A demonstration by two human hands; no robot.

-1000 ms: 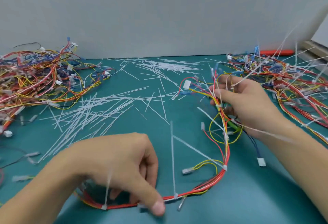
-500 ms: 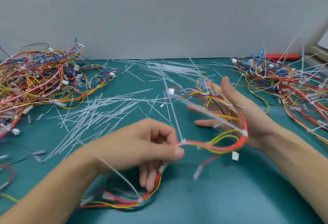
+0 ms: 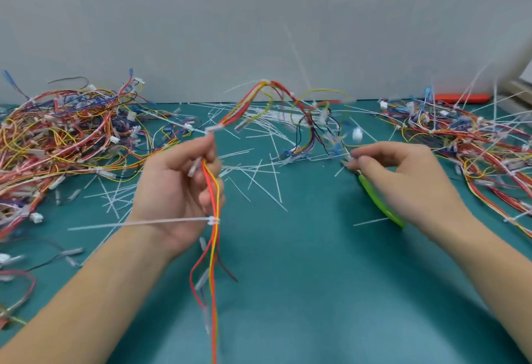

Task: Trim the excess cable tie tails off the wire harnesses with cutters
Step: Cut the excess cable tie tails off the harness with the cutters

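Left hand (image 3: pixel 175 188) gripping harness (image 3: pixel 214 190), untrimmed tie tail (image 3: pixel 138 223) jutting sideways. Right hand (image 3: pixel 403 179) pinching harness end, green-handled cutters (image 3: pixel 380 202) tucked in palm.

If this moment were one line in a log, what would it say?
left hand: holds harness up | right hand: grips green cutters, pinches harness end | tie tail: untrimmed | cut: not begun
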